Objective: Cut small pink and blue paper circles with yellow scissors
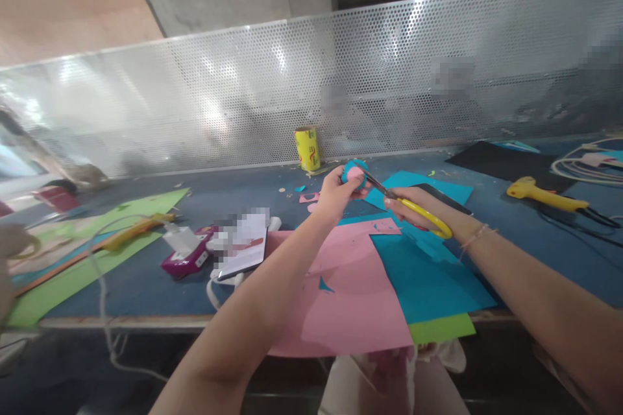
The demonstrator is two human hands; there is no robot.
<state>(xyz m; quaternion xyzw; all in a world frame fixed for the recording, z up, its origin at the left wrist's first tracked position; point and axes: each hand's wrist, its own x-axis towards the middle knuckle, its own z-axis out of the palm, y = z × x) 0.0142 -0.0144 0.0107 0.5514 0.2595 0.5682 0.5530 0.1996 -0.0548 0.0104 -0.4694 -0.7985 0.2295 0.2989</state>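
Observation:
My left hand (337, 189) pinches a small round piece of blue paper (351, 166) with a pink circle on its front. A pair of scissors (422, 215) with yellow handles is in my right hand (400, 205), its blades reaching to the edge of the blue piece. How far the blades are apart is hard to make out. Below both hands lie a large pink paper sheet (348, 292) and blue paper sheets (433, 279), partly overlapping, with small blue scraps on the pink one. A cut pink scrap (309, 198) rests just left of my left hand.
A yellow roll (307, 149) stands before the perforated metal screen (233, 91). To the left are a phone (246, 246), a purple power strip (187, 262), a white cable and green paper (48, 288). On the right lie a yellow glue gun (548, 196) and black paper (501, 162).

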